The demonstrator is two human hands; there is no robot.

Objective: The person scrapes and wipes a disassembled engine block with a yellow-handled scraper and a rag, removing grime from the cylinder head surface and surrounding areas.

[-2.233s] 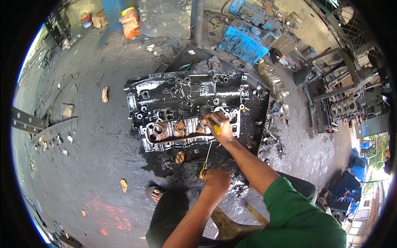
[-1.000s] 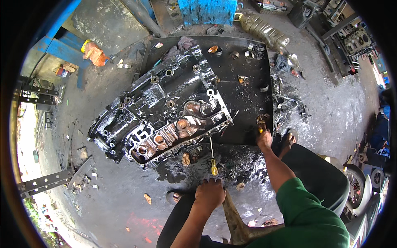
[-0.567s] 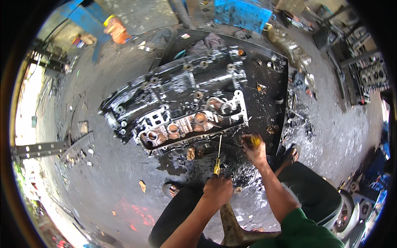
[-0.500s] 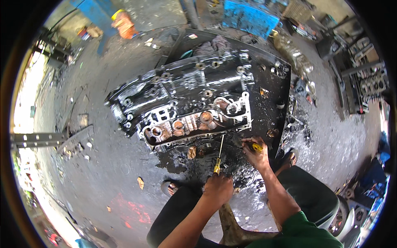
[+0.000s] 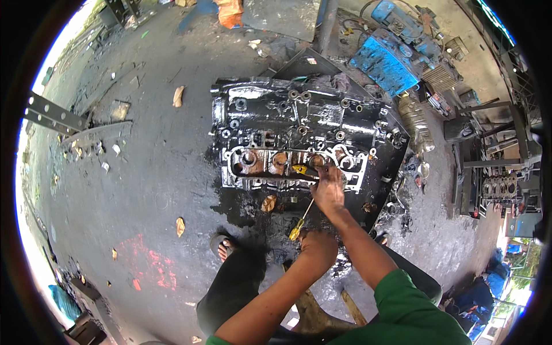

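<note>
A black, wet engine block point(image 5: 261, 98) lies in front of me, its bare-metal rim point(image 5: 225, 179) framing a rust-brown recess with round openings. Closed around the end of a yellow handle, my left hand point(image 5: 319, 248) holds a screwdriver point(image 5: 295, 230) whose thin shaft points up toward the block's near edge. My right hand point(image 5: 330, 192) reaches over that rim. Its fingers are closed on a small yellow-and-black tool point(image 5: 300, 169) that sits over the recess; its working end cannot be made out.
Beneath the block lies a dark tray point(image 5: 393, 164). A blue machine point(image 5: 384, 64) stands at the far right, near metal racks point(image 5: 486, 164). Brown leaves point(image 5: 268, 203) dot the oily floor. A perforated metal beam point(image 5: 56, 113) juts in from the left. A wooden stool point(image 5: 313, 310) is below me.
My right hand has moved forward and left, from beside the block to over its recess, with the yellow tool. My left hand still holds the screwdriver. The whole view has turned and shifted.
</note>
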